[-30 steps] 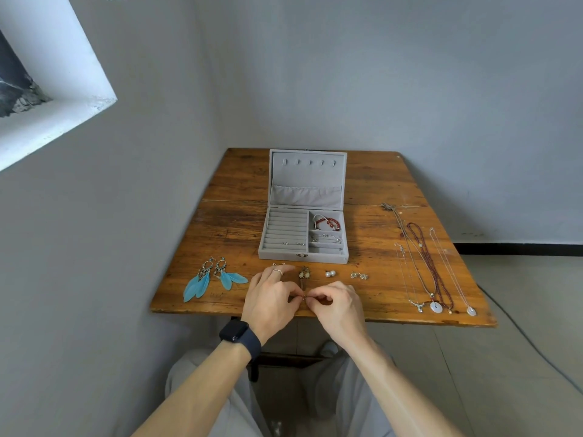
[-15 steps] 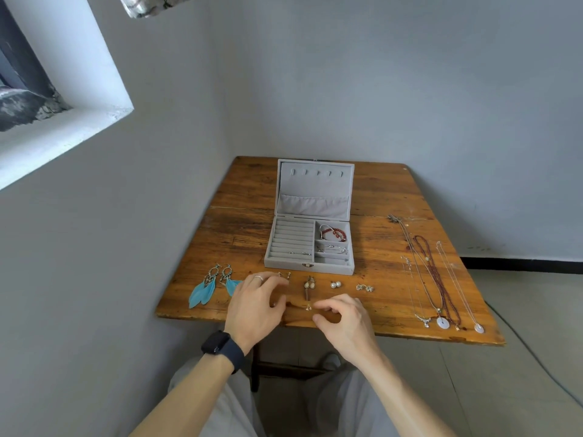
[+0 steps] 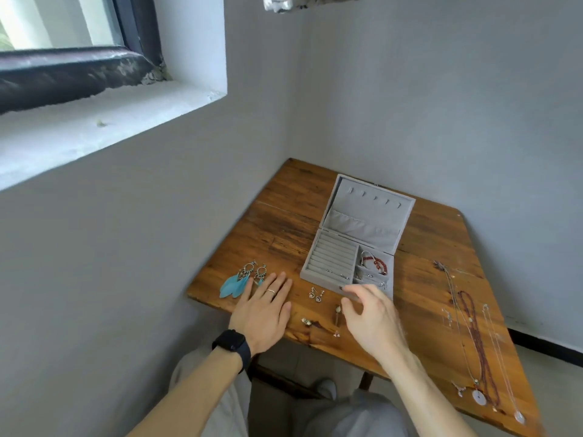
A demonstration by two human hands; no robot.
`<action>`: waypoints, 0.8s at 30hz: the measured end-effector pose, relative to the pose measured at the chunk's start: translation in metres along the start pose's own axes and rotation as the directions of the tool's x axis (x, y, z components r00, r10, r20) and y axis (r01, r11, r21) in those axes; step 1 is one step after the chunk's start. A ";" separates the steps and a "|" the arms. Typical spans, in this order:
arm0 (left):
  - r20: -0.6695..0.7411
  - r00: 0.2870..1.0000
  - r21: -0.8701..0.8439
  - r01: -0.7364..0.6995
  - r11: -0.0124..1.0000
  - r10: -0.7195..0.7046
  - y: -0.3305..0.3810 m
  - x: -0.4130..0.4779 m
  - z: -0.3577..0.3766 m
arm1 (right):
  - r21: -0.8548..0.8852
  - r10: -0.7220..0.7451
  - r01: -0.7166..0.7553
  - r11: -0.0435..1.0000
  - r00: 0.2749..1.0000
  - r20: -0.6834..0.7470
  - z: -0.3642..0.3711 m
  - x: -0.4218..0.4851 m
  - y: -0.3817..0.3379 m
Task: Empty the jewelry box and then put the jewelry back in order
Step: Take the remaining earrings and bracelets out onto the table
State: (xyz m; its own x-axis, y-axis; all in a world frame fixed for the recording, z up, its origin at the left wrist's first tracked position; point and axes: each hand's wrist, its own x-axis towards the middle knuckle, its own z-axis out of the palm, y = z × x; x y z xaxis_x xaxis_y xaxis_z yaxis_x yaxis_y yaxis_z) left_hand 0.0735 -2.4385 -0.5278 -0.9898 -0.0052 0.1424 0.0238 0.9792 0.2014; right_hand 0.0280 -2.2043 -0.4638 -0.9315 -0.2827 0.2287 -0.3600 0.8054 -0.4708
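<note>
Jewelry box (image 3: 334,250): grey and open, lid upright, near the middle of the wooden table.
Inside the box: a red bracelet (image 3: 375,264) in the right rear compartment; small silver pieces lie on the ring rolls and in the front compartments.
Right hand (image 3: 372,313): just in front of the box's front wall, fingers loosely curled, nothing visibly held.
Left hand (image 3: 265,313): front-left of the box, flat on the wood with fingers straight, gripping nothing.
Feather earrings (image 3: 239,280): a turquoise pair left of the box, just beside the left fingertips.
Drop earrings (image 3: 316,294): just in front of the box, between the hands.
Necklaces (image 3: 473,342): several laid lengthwise, well right of the box.
Table (image 3: 284,222): worn brown planks, pushed into a corner behind the box.
Room: grey walls, with a deep white window ledge (image 3: 94,121) far left of the box.
</note>
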 end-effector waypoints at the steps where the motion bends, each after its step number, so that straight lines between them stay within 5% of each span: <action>1: -0.003 1.000 -0.001 0.002 1.000 -0.002 0.000 0.000 0.001 | -0.042 -0.008 0.008 0.999 1.000 0.004 0.000 0.015 -0.001; 9: -0.002 1.000 -0.029 0.012 0.999 -0.012 -0.001 0.000 0.004 | -0.348 0.014 0.038 0.937 0.989 0.144 0.014 0.085 -0.008; 18: -0.005 1.000 -0.041 0.013 0.999 -0.013 0.000 -0.002 0.001 | -0.417 -0.092 0.140 0.898 0.987 0.132 0.024 0.089 -0.013; 24: 0.009 1.000 -0.036 0.017 0.999 -0.016 0.001 -0.001 0.000 | -0.360 0.051 0.013 0.933 0.985 0.167 0.024 0.099 -0.017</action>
State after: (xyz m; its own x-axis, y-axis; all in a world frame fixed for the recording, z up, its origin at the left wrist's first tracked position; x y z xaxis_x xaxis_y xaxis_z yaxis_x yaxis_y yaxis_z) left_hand 0.0751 -2.4374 -0.5273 -0.9913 -0.0195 0.1303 0.0123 0.9710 0.2387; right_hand -0.0591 -2.2590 -0.4535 -0.9441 -0.3242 0.0588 -0.3293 0.9353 -0.1296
